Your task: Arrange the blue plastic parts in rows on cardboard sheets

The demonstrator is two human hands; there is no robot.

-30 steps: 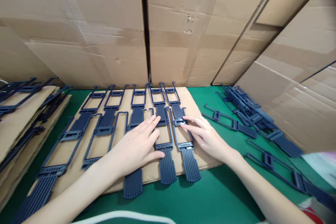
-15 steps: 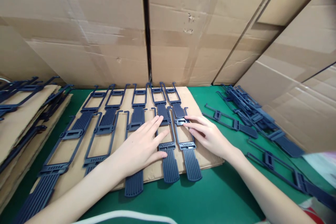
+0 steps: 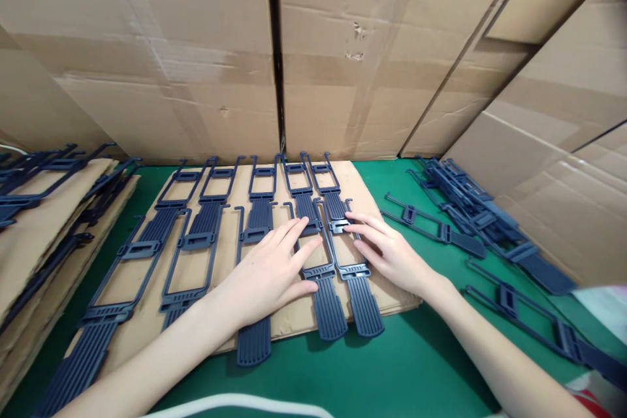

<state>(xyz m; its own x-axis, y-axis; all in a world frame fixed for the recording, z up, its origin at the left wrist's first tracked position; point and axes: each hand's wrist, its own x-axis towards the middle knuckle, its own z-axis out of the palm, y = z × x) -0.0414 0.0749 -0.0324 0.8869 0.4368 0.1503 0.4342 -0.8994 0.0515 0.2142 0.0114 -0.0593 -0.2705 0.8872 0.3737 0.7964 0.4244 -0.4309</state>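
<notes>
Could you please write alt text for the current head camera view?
A person's left hand and right hand touch dark blue plastic frames laid in two overlapping rows on a cardboard sheet. More frames lie on the green surface at right and on stacked cardboard at left, with large cardboard boxes behind.

The left forearm (image 3: 166, 353) slants in from the lower left to the left hand (image 3: 274, 271), palm down, its fingers reaching forward and rightward, the thumb held out to the right. The right forearm (image 3: 494, 346) slants in from the lower right to the right hand (image 3: 392, 253), its slightly bent fingers loosely parted and pointing left. Both hands (bare, sleeves nowhere in view) stay open and apart.
</notes>
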